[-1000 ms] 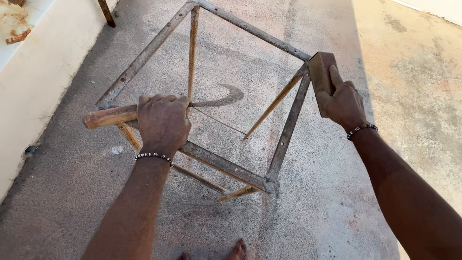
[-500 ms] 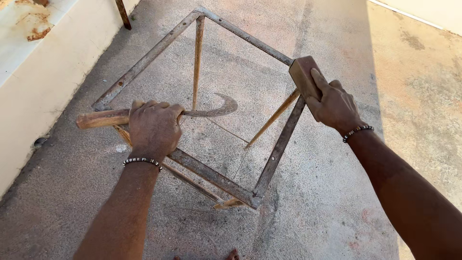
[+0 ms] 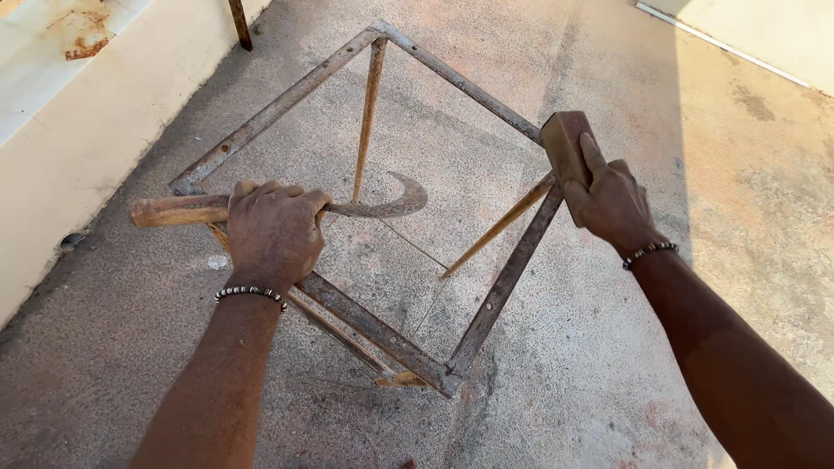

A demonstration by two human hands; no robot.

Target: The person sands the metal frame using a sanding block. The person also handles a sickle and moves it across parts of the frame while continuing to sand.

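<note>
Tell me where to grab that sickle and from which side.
Grip the sickle by its straight wooden handle, coming from above, as the left hand does. The handle juts out sideways past the metal frame, while the curved blade lies inside it.

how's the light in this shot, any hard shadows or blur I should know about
Head view: strong sunlight on the right, with a sharp shade edge across the concrete floor. The left hand on the sickle, the right hand on the brown block and the metal frame are sharp.
</note>
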